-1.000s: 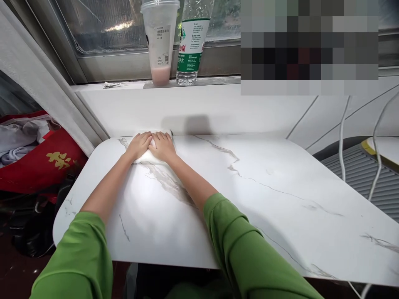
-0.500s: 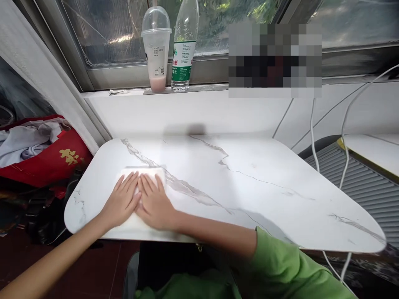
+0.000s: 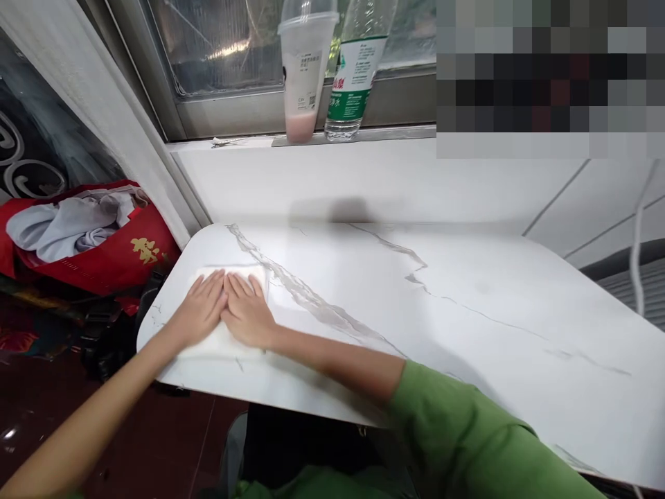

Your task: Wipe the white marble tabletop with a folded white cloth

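A white folded cloth lies flat near the left end of a white marble-patterned table. My left hand and my right hand rest side by side on top of it, palms down and fingers stretched flat. They cover most of the cloth; only its far edge and near strip show. My right arm wears a green sleeve.
On the window sill stand a plastic cup with pink drink and a water bottle with a green label. A red bag with pale clothes sits left of the table. A white cable hangs at the right.
My hands slid the cloth from the table's far edge toward me to the near left part. Since half a second ago the view shifted while the hands stayed flat on the cloth.
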The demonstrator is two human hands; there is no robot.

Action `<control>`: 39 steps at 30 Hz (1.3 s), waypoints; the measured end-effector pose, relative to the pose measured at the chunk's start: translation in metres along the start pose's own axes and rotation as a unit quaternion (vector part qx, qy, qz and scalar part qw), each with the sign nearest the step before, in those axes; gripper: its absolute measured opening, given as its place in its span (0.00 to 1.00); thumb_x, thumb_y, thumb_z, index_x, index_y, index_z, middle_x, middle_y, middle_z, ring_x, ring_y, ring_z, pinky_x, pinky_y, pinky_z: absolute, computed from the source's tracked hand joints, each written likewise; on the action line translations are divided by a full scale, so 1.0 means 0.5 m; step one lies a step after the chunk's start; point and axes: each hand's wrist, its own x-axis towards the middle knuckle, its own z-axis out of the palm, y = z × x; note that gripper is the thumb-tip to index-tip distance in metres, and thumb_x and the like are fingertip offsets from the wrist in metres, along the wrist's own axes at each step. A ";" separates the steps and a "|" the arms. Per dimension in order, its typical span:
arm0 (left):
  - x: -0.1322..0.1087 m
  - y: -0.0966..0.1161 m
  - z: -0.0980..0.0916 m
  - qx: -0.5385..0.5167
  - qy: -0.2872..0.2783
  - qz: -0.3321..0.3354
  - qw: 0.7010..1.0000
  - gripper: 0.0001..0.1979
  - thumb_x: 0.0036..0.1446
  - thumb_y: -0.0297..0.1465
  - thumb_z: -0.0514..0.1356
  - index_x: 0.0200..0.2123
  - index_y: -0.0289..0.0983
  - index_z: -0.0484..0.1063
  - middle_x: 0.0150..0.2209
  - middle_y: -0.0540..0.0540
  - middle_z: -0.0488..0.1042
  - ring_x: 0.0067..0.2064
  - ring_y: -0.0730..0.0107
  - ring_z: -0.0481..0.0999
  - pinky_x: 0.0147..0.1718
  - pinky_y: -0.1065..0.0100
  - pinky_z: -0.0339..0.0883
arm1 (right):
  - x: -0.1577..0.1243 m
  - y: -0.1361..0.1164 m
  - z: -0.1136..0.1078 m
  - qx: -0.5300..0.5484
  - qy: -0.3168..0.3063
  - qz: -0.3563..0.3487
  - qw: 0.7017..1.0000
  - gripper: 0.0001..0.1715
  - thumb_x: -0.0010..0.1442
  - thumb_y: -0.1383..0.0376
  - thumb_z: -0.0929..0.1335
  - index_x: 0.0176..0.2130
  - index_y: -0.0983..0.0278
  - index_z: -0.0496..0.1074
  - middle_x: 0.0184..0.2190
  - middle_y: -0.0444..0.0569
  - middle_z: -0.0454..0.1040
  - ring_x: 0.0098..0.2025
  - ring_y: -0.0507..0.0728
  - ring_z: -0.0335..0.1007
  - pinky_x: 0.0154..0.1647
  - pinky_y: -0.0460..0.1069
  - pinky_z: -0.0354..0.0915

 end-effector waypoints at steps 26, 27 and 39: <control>0.019 -0.069 -0.012 0.009 0.012 -0.055 0.998 0.28 0.67 0.36 0.36 0.64 0.30 0.54 0.66 0.37 0.55 0.67 0.63 0.51 0.65 0.54 0.42 | 0.090 -0.002 0.027 -0.062 0.018 -0.057 0.996 0.38 0.65 0.61 0.56 0.65 0.85 0.48 0.67 0.67 0.46 0.70 0.67 0.37 0.69 0.62 0.31; -0.020 -0.039 -0.016 0.009 0.015 -0.051 0.999 0.28 0.67 0.36 0.36 0.64 0.29 0.54 0.66 0.36 0.55 0.67 0.63 0.52 0.66 0.54 0.42 | 0.049 -0.021 0.028 -0.058 0.015 -0.065 0.996 0.38 0.65 0.61 0.56 0.65 0.85 0.47 0.67 0.68 0.46 0.70 0.68 0.37 0.69 0.64 0.31; -0.159 0.055 -0.023 -0.016 0.027 -0.048 0.998 0.28 0.68 0.38 0.35 0.67 0.33 0.49 0.66 0.39 0.56 0.67 0.61 0.53 0.65 0.52 0.47 | -0.075 -0.091 -0.004 0.055 -0.105 -0.071 0.990 0.41 0.65 0.59 0.54 0.66 0.85 0.42 0.68 0.68 0.40 0.70 0.70 0.28 0.67 0.69 0.30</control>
